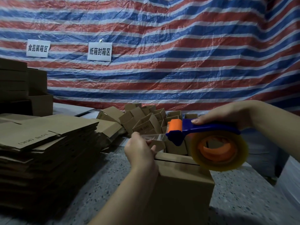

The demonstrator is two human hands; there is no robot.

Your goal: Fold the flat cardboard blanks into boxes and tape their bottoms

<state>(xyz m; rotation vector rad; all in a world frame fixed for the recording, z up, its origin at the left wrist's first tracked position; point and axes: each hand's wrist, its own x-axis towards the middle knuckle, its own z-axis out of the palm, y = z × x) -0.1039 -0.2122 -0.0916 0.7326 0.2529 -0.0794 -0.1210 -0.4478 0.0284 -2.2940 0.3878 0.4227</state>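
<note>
Both hands work over the folded box [183, 181] at six o'clock: left hand [139, 148] pinches the clear tape end [155, 136], right hand [227, 114] clenches the tape dispenser [203, 132]. Judging by the slack strip, it may twist, stick to itself, or land off the seam.

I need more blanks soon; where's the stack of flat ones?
The stack of blanks lies at the left of the head view, on the floor, left of the box being taped.
</note>
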